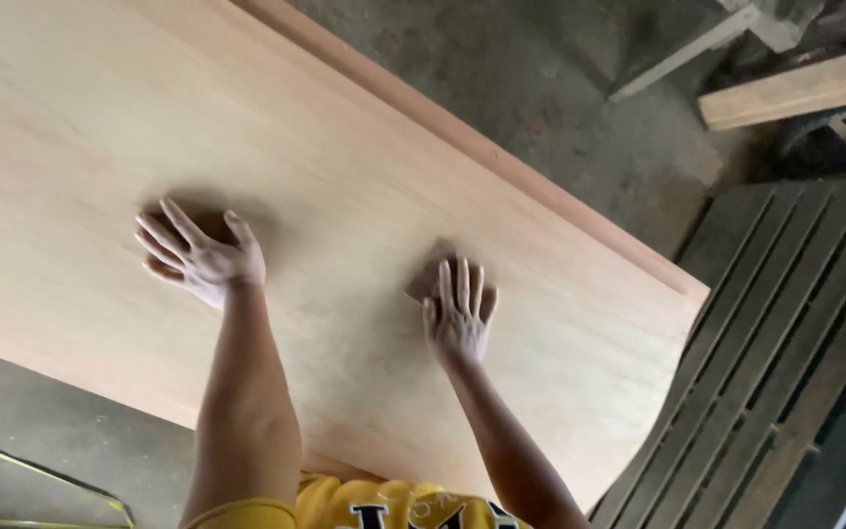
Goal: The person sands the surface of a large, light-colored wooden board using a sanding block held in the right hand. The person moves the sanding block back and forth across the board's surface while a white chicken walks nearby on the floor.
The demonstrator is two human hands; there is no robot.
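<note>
Grey concrete floor point(580, 88) runs beyond the far edge of a big pale plywood sheet point(345, 147), which fills most of my view from nine o'clock through the centre and ends in a wavy corner at four o'clock. A second, redder board edge point(501, 162) peeks out along its far side, running from twelve o'clock down toward three.

My left hand point(200, 257) lies flat on the sheet at about nine o'clock from centre, fingers spread wide and palm down, holding nothing. My right hand point(457, 313) sits just right of centre, fingers close together and stretched forward, pressing a small brownish piece of sandpaper point(425, 274) against the wood; the piece shows at my fingertips and is partly hidden under them. The two hands are well apart.

At three to five o'clock, beside the sheet's corner, stands a dark slatted panel point(785, 343). At one o'clock a loose wooden plank point(795, 93) lies on the floor near some pale framing point(687, 54). My yellow shirt point(384, 502) shows at six o'clock.
</note>
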